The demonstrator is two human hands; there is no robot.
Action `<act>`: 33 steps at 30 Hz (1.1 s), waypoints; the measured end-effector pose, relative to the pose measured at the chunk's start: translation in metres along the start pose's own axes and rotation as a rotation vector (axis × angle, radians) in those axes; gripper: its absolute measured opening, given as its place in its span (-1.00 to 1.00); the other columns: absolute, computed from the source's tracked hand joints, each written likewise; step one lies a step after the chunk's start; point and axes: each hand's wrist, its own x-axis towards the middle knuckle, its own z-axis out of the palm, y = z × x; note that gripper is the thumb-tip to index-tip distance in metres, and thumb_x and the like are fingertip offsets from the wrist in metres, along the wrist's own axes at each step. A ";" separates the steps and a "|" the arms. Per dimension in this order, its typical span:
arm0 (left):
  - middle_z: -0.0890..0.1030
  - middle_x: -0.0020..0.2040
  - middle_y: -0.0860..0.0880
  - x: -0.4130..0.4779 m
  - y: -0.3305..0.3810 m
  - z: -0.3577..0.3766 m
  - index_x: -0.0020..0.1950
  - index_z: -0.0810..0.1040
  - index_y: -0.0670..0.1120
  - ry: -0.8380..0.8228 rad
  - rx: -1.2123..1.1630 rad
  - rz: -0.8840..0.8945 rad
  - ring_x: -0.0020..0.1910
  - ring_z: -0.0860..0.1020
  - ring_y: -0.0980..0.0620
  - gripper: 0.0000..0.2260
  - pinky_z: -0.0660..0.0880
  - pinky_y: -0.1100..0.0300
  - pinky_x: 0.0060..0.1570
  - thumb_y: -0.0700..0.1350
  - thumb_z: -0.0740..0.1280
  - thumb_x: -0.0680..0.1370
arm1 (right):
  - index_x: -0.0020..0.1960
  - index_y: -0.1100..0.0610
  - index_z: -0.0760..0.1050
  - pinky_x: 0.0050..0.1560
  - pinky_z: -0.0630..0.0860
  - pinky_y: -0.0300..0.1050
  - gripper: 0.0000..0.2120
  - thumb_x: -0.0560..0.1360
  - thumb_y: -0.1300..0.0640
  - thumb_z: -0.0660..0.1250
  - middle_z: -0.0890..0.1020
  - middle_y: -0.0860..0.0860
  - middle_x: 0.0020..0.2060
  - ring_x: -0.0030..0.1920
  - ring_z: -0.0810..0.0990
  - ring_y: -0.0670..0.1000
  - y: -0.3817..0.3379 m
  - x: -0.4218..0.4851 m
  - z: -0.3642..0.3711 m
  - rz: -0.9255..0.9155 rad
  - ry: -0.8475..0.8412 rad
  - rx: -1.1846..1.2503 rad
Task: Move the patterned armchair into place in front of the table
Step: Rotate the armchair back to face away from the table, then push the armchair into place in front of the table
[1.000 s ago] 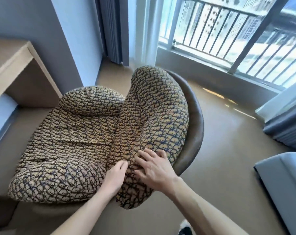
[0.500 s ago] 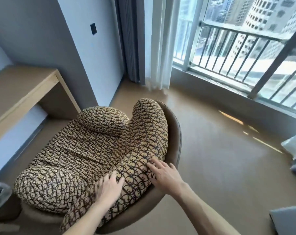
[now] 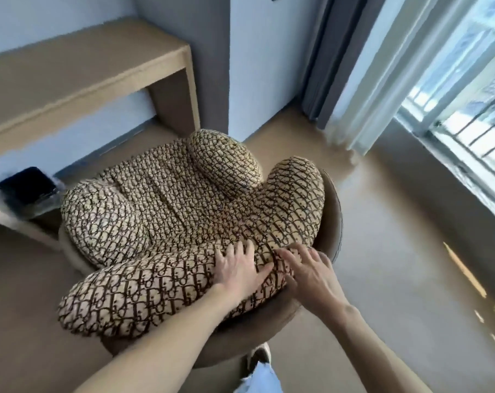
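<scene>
Over on the left, a light brown wooden table (image 3: 79, 72) stands against the wall. Just beside it sits the puffy armchair with a tan and dark brown pattern (image 3: 167, 211), its seat facing the table. Both hands lie flat on its padded back. The left hand (image 3: 237, 270) has fingers spread wide. The right hand (image 3: 308, 275) does too, gripping nothing.
</scene>
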 end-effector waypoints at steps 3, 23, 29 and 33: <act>0.27 0.61 -0.17 0.006 0.010 0.016 0.64 0.08 -0.10 0.060 0.017 -0.022 0.58 0.24 -0.18 -0.10 0.07 -0.31 0.52 0.49 -0.29 0.52 | 0.61 -0.28 -0.01 0.60 0.03 0.34 -0.35 0.60 -0.22 0.19 0.03 -0.08 0.67 0.67 -0.06 0.05 0.037 0.036 -0.005 -0.102 -0.116 -0.006; 0.21 0.64 0.00 -0.041 0.065 0.044 0.61 0.21 0.18 0.351 -0.048 -0.434 0.63 0.12 -0.10 -0.46 0.09 -0.30 0.53 0.32 0.05 0.65 | 0.65 -0.22 -0.03 0.55 0.10 0.43 -0.22 0.53 -0.22 0.24 0.02 -0.15 0.67 0.67 -0.06 0.05 0.142 0.104 0.017 -0.656 -0.052 -0.056; 0.03 0.68 0.08 -0.089 0.048 0.058 0.64 0.02 0.25 0.398 -0.006 -0.696 0.66 -0.02 -0.10 -0.41 0.02 -0.36 0.53 0.35 0.01 0.63 | 0.65 -0.22 -0.03 0.55 0.08 0.44 -0.11 0.39 -0.11 0.27 0.07 -0.15 0.67 0.67 -0.03 0.04 0.148 0.103 0.025 -0.665 -0.044 -0.005; 0.02 0.68 0.08 -0.091 0.047 0.064 0.64 0.03 0.24 0.395 0.014 -0.698 0.66 -0.05 -0.10 -0.41 0.07 -0.37 0.52 0.33 0.02 0.63 | 0.65 -0.22 -0.01 0.56 0.07 0.42 -0.09 0.35 -0.11 0.25 0.06 -0.17 0.67 0.67 -0.01 0.04 0.154 0.109 0.035 -0.681 -0.008 -0.006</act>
